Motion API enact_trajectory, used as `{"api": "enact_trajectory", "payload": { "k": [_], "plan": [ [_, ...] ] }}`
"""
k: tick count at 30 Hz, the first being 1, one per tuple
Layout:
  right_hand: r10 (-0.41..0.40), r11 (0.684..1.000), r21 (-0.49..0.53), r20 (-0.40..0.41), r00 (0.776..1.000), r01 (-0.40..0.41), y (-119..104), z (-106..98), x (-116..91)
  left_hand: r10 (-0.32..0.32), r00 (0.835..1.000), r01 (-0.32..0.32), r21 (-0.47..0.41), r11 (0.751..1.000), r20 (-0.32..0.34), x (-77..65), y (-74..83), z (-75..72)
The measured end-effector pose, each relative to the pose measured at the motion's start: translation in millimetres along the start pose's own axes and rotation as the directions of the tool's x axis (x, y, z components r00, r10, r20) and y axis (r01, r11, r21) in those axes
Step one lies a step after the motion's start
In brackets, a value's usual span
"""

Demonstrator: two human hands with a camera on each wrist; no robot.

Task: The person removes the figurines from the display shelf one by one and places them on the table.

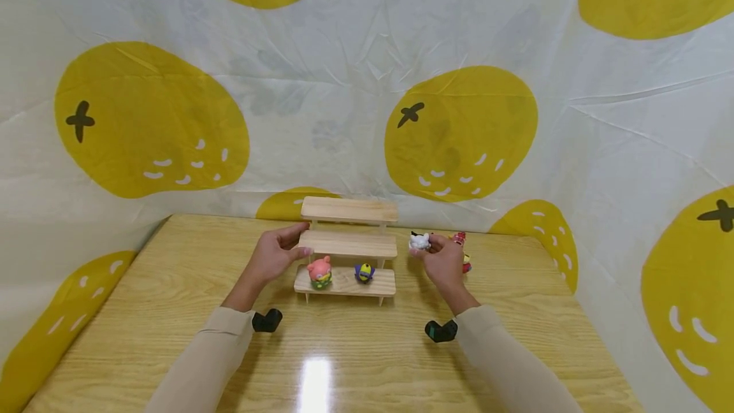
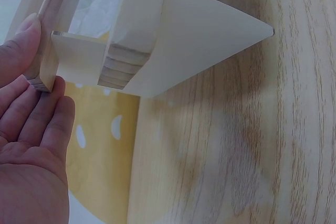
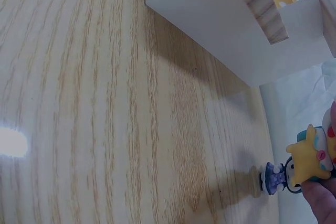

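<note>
A three-tier wooden display stand [image 1: 348, 244] stands on the table. My left hand [image 1: 276, 253] grips the left end of its middle shelf; in the left wrist view the thumb [image 2: 21, 51] lies on one face and the fingers on the other. On the bottom shelf sit a pink figurine [image 1: 320, 271] with a green base and a yellow-and-purple figurine [image 1: 364, 273]. To the right of the stand, my right hand [image 1: 444, 263] pinches a white figurine [image 1: 419, 242], whose yellow star [image 3: 307, 156] shows in the right wrist view. Close behind it stands a small figurine in dark blue [image 3: 273, 178].
Beyond my right hand are a red-and-pink figurine [image 1: 459, 238] and a red-and-yellow one [image 1: 467, 264], partly hidden by the hand. A white cloth [image 1: 344, 145] with yellow fruit prints hangs behind the wooden table [image 1: 355, 349] and at its sides.
</note>
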State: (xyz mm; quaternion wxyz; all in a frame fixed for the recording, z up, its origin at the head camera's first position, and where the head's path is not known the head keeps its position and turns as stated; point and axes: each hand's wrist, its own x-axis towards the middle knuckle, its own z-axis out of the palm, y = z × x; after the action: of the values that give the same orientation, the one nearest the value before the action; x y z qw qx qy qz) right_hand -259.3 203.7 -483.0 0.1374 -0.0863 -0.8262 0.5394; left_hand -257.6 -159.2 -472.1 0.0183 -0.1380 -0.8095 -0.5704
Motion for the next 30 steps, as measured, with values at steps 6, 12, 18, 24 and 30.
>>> {"api": "enact_trajectory", "payload": {
  "k": [6, 12, 18, 24, 30],
  "plan": [
    [0.011, 1.000, 0.006, 0.007, 1.000, -0.011, 0.7, 1.9, 0.9, 0.003, 1.000, -0.003, -0.003, 1.000, -0.003, 0.4, -2.0, -1.0],
    [0.004, 1.000, 0.000, 0.007, 1.000, -0.004, 2.4, 2.0, 0.0, 0.003, 1.000, -0.003, -0.004, 1.000, -0.007, -0.3, -2.7, -0.5],
    [0.003, 1.000, -0.005, 0.009, 1.000, -0.003, 3.2, 1.6, -0.2, 0.007, 1.000, -0.008, -0.018, 1.000, -0.002, -1.1, -0.6, -0.9],
    [0.010, 1.000, -0.020, -0.001, 1.000, -0.010, 3.0, 1.3, 0.0, -0.001, 1.000, 0.001, -0.008, 1.000, -0.004, -1.1, 0.2, -0.5],
    [0.000, 1.000, -0.031, -0.007, 1.000, 0.000, 3.3, 1.8, -1.7, 0.009, 1.000, -0.009, -0.009, 1.000, -0.001, -1.1, -0.4, -1.2]
  ]
}}
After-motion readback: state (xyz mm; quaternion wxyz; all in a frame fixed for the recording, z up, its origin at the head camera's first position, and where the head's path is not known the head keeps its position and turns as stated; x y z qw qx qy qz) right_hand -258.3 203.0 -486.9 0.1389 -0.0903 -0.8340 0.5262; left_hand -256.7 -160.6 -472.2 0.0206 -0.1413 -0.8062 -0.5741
